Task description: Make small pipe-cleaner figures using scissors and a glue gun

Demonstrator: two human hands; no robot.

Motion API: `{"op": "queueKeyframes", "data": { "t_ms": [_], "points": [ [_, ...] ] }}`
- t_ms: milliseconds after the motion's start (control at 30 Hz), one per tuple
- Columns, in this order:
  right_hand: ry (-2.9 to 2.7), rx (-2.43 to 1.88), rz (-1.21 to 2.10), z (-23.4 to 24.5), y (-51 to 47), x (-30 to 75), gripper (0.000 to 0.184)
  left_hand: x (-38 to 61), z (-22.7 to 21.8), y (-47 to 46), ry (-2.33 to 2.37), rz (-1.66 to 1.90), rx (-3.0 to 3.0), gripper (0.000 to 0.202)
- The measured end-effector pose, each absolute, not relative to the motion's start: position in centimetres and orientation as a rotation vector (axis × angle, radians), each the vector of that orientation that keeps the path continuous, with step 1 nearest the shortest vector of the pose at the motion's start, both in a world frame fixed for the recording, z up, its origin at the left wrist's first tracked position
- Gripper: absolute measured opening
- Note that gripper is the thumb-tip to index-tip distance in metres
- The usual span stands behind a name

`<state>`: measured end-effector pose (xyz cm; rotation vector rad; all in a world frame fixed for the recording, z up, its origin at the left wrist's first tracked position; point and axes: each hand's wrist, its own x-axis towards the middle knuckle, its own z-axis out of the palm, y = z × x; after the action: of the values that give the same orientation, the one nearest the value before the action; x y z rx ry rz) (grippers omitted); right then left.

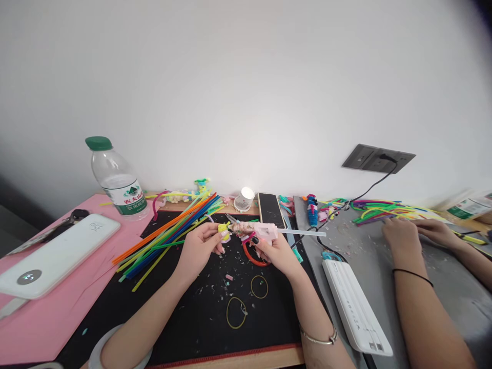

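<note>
My left hand (pixel 198 251) pinches a small yellow piece (pixel 224 229), which looks like fuzzy pipe cleaner, between thumb and fingers. In my right hand (pixel 280 256) is a pink hot glue gun (pixel 268 230), its nozzle end pointing left at the yellow piece. A clear glue stick (pixel 303 232) juts out of the gun's back to the right. Whether nozzle and piece touch, I cannot tell. Behind and below the gun lie scissors with a red handle (pixel 253 260), partly hidden by my right hand. Both hands are above a black mat (pixel 184 312).
Colourful pipe cleaners (pixel 169 238) lie left of my hands. A water bottle (pixel 119 179), a white power bank (pixel 61 251), a paper cup (pixel 244 199), a phone (pixel 270 209) and a power strip (pixel 355 305) surround the mat. At right, another person's hands (pixel 403 236) handle pipe cleaners.
</note>
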<state>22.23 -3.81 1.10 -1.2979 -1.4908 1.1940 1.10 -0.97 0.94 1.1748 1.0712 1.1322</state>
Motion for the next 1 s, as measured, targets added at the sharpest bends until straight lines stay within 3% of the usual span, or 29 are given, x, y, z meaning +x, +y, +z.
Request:
{"op": "queueKeyframes", "data": {
  "t_ms": [1000],
  "points": [
    [-1.604,-1.312,1.112,1.87,-4.31,21.78,0.023,1.05,0.67,-1.24,1.231,1.134,1.381,0.025]
  ]
}}
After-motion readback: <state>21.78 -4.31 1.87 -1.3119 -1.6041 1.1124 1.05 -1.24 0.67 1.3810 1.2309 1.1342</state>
